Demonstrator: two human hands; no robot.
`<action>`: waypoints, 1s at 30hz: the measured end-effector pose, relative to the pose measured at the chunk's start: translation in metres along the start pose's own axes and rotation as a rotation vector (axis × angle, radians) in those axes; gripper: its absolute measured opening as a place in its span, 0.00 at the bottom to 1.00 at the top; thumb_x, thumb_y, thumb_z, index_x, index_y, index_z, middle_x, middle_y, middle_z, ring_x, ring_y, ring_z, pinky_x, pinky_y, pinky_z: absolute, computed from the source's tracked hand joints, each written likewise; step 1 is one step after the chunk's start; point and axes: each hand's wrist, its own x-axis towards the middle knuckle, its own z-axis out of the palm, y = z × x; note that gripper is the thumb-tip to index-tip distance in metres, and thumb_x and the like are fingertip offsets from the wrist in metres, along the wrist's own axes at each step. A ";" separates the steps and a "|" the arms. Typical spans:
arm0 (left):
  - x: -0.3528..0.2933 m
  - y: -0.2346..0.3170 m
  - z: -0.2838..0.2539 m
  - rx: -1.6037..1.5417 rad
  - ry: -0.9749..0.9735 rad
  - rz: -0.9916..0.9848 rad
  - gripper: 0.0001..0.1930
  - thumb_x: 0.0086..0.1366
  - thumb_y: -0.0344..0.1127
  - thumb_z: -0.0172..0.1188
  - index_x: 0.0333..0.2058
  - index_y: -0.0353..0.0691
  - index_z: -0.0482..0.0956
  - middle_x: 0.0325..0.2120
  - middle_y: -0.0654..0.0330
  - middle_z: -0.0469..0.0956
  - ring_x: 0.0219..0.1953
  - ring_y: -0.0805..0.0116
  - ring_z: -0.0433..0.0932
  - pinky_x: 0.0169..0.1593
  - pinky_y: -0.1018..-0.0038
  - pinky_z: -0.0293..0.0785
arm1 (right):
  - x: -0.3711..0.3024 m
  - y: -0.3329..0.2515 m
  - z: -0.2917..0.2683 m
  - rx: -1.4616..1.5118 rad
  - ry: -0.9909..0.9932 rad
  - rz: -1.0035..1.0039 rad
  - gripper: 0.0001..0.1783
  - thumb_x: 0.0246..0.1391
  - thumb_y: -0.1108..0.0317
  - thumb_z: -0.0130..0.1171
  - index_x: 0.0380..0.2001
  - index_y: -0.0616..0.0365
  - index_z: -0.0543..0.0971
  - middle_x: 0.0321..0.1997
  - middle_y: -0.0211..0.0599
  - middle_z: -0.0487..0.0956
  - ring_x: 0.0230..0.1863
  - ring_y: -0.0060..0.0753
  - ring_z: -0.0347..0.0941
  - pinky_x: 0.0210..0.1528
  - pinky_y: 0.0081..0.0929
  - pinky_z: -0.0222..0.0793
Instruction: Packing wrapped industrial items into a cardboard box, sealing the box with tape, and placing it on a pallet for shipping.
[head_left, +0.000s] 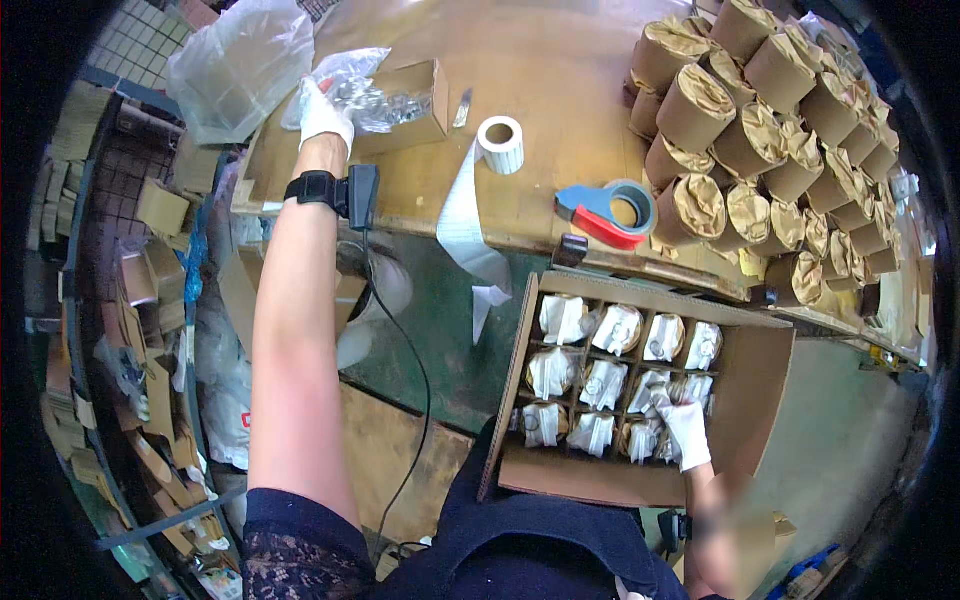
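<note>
White labels point(508, 158), too small to read.
My left grip point(325, 115) stretches to a clear bag point(357, 88) on the worktop point(560, 80); my right grip point(688, 435) touches boxed packets point(650, 386). I can't tell if they're closed.

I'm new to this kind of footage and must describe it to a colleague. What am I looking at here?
There is no machine here: somebody is working by hand. The one picture comes from the left of two wide fisheye cameras worn on the head, looking down, so straight edges bend near its rim.

The white-gloved left hand touches a clear bag of shiny pieces at a small open box. The right hand, also gloved, is inside a big divided carton, among whitish plastic packets; whether either hand grips anything is hard to tell.

The table also bears a roll of white labels, a tape dispenser and, at the right, piled brown-paper cylinders.
</note>
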 end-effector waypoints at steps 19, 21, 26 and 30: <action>-0.263 -0.126 -0.247 0.176 -0.088 -0.733 0.13 0.63 0.42 0.55 0.41 0.40 0.74 0.32 0.57 0.79 0.31 0.65 0.78 0.33 0.71 0.75 | -0.035 -0.034 -0.063 0.353 0.638 -0.124 0.12 0.61 0.64 0.54 0.45 0.55 0.78 0.21 0.23 0.74 0.19 0.14 0.66 0.22 0.15 0.62; -0.326 -0.149 -0.272 0.273 -0.056 -0.832 0.13 0.63 0.41 0.53 0.41 0.40 0.74 0.31 0.57 0.78 0.30 0.64 0.77 0.31 0.71 0.74 | -0.054 -0.024 -0.074 0.328 0.741 -0.117 0.12 0.61 0.65 0.54 0.45 0.56 0.78 0.21 0.25 0.75 0.18 0.15 0.65 0.22 0.15 0.62; -0.462 -0.175 -0.305 0.575 -0.297 -1.108 0.11 0.64 0.41 0.51 0.35 0.40 0.77 0.27 0.59 0.77 0.28 0.67 0.76 0.30 0.70 0.73 | -0.082 0.002 -0.112 0.400 0.869 -0.159 0.11 0.61 0.66 0.53 0.45 0.56 0.78 0.21 0.26 0.74 0.18 0.15 0.65 0.22 0.16 0.62; -0.536 -0.183 -0.300 1.193 -0.737 -0.672 0.17 0.64 0.45 0.54 0.37 0.34 0.78 0.29 0.43 0.79 0.32 0.45 0.78 0.36 0.60 0.73 | -0.092 0.014 -0.133 0.427 0.872 -0.172 0.11 0.61 0.67 0.53 0.44 0.56 0.78 0.21 0.25 0.74 0.19 0.14 0.64 0.22 0.15 0.62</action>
